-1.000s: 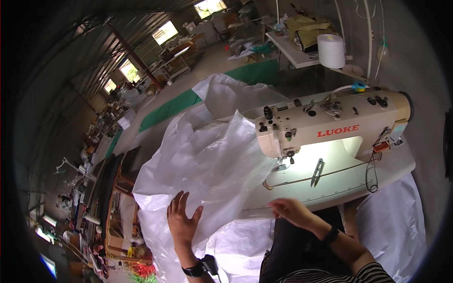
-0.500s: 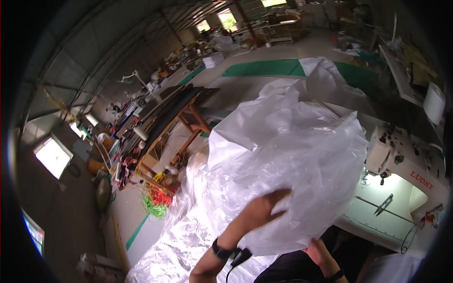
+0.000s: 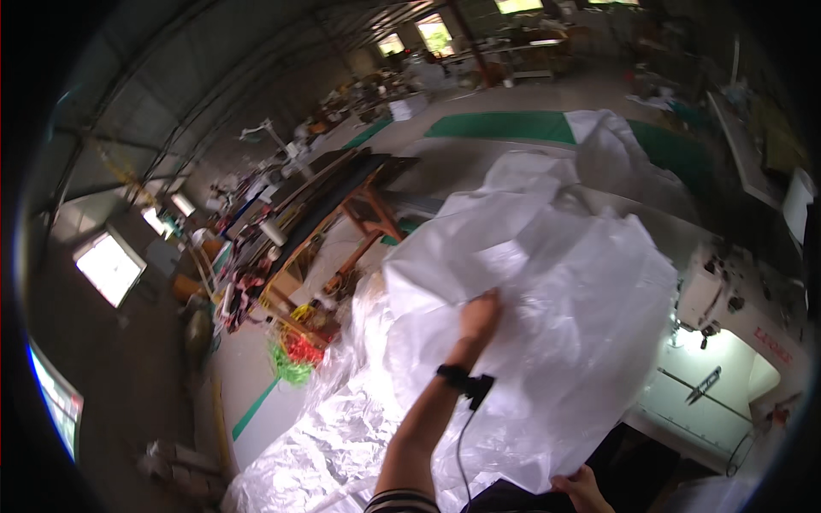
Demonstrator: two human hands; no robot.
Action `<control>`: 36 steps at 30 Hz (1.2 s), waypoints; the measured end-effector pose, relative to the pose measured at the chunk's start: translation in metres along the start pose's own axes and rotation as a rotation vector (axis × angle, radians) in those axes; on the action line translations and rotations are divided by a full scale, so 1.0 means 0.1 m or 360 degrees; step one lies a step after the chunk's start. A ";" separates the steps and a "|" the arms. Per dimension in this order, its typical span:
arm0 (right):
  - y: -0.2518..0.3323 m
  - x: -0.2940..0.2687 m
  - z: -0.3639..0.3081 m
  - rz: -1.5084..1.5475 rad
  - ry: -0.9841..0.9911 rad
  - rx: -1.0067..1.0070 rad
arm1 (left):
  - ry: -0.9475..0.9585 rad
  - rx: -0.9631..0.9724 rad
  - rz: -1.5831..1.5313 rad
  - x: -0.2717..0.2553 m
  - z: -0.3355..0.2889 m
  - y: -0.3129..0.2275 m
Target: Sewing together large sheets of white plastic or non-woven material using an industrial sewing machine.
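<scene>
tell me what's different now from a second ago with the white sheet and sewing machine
The left grip has reached farther forward over the white sheet, drawn in rather than spread; whether it pinches a fold is unclear. The right grip, earlier at the front edge of the machine's bed, now holds the sheet's near edge. The view swung left, so the sewing machine appears farther right. The snips stayed on the bed.
</scene>
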State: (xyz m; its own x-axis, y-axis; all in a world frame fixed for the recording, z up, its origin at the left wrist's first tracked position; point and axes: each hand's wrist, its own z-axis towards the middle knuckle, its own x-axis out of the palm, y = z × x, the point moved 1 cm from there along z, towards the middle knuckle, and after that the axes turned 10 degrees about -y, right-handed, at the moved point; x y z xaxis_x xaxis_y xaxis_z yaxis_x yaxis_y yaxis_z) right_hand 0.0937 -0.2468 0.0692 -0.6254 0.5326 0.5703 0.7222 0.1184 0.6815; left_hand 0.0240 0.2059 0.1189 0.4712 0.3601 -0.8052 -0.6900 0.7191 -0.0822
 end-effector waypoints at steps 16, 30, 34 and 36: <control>0.01 -0.28 -1.02 -0.0911 -0.0251 -0.0211 | 0.0309 0.0895 -0.0694 -1.01 -0.05 -1.89; 0.37 -0.39 -0.78 -0.1072 -0.0593 -0.0453 | 0.0479 0.1081 -0.0959 -1.53 -1.29 -2.50; 0.40 -0.35 -0.85 -0.1016 -0.0617 -0.0488 | 0.0562 0.0913 -0.0482 -1.38 -1.60 -2.52; 0.43 -0.36 -0.87 -0.1042 -0.0602 -0.0505 | 0.0557 0.0915 -0.0559 -1.36 -1.69 -2.49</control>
State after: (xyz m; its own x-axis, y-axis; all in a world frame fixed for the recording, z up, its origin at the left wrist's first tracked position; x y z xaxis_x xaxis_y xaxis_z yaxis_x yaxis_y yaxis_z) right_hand 0.1214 -0.3338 0.1178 -0.7087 0.6910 -0.1424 0.0922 0.2909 0.9523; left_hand 0.0389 -0.1224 0.1493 0.3427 -0.0878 -0.9353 -0.0917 0.9878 -0.1263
